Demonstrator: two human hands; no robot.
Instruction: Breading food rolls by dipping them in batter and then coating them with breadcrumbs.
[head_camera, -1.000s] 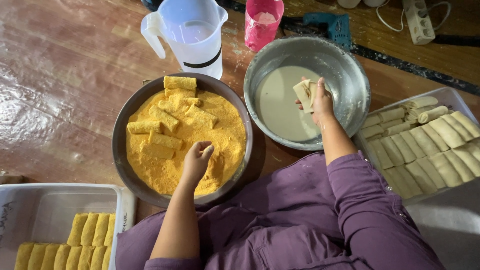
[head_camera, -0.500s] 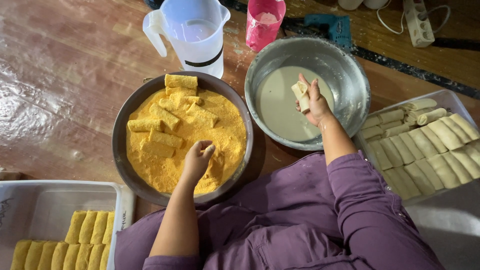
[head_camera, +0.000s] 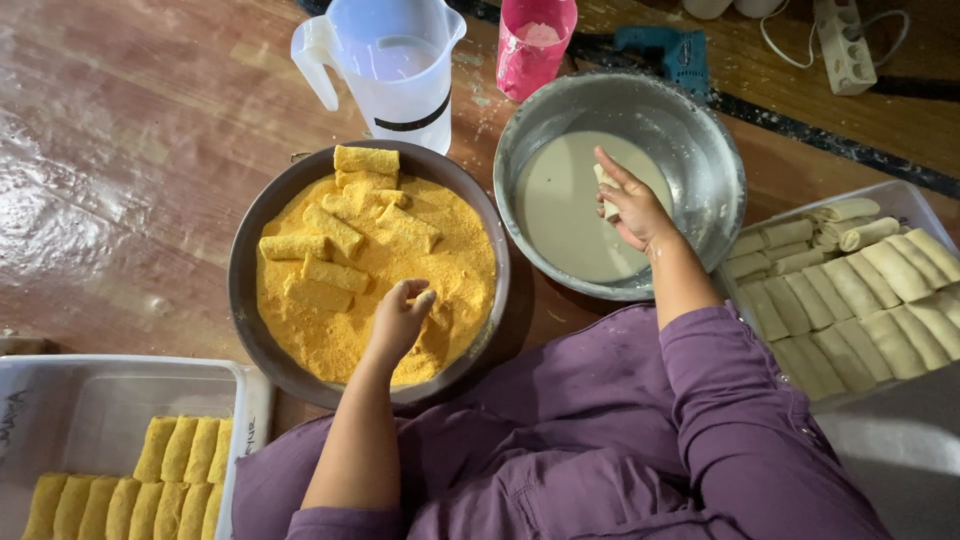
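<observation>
A pale roll (head_camera: 605, 195) is gripped in the right hand (head_camera: 632, 208) above the whitish batter in a metal bowl (head_camera: 700, 130). The left hand (head_camera: 400, 318), fingers loosely curled and holding nothing visible, is rested on yellow crumbs in a dark round pan (head_camera: 245, 290), where coated rolls (head_camera: 335, 232) are scattered. Uncoated rolls are lined up in a tray (head_camera: 890, 195) at right; crumbed ones are packed in a container (head_camera: 120, 385) at lower left.

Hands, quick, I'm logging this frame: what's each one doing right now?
Left hand: curled in the orange crumbs; whether it grips anything cannot be told.
Right hand: closed on a pale roll over the batter bowl.
</observation>
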